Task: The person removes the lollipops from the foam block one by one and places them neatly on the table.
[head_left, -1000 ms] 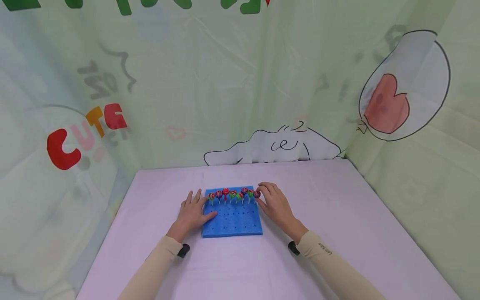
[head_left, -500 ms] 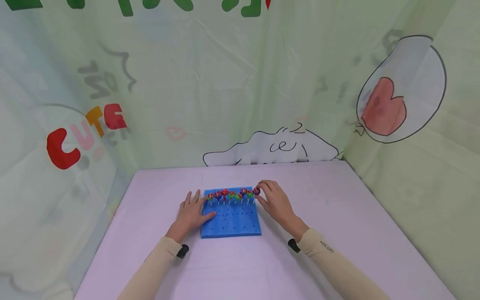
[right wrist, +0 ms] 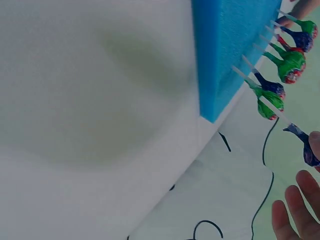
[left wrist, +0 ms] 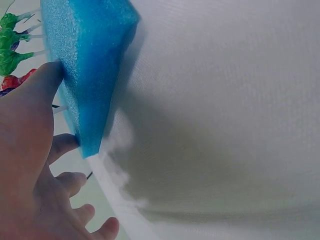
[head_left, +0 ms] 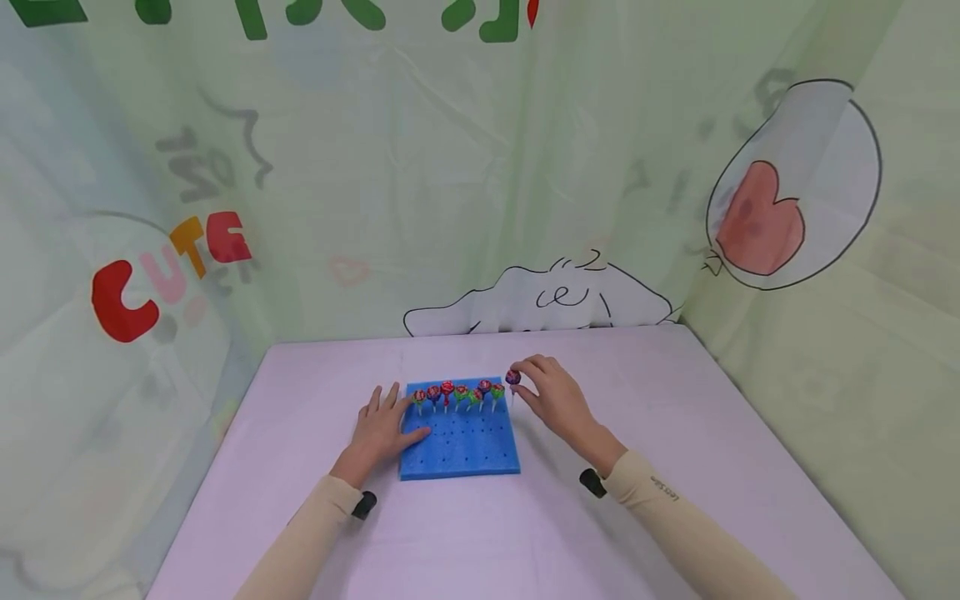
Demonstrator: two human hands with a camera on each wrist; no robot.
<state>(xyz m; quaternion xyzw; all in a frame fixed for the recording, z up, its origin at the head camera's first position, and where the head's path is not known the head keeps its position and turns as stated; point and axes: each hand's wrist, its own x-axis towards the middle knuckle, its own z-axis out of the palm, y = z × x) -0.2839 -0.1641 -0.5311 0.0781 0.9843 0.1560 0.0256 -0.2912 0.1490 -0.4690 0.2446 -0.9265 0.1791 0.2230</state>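
A blue foam board (head_left: 457, 454) with rows of small holes lies on the table. Along its far side, several wrapped lollipops (head_left: 447, 389) in red, green and purple stand on their white sticks. My left hand (head_left: 377, 433) rests at the board's left edge, its thumb over the top face and the other fingers spread straight. Just off the far right corner, my right hand (head_left: 561, 404) pinches a purple-wrapped lollipop (head_left: 513, 377) by its head, the stick pointing down. In the right wrist view this lollipop's stick (right wrist: 275, 110) is free of the foam.
The board sits on a table covered with a pale lilac cloth (head_left: 600, 517). Behind and beside it hang printed curtains (head_left: 450, 167) with a balloon drawing (head_left: 795, 192) at the right. Dark wrist cameras (head_left: 592, 482) sit under both cuffs.
My right hand has lifted the purple lollipop up out of the board's far right corner. My left hand stays on the board's left edge. The head view has shifted slightly.
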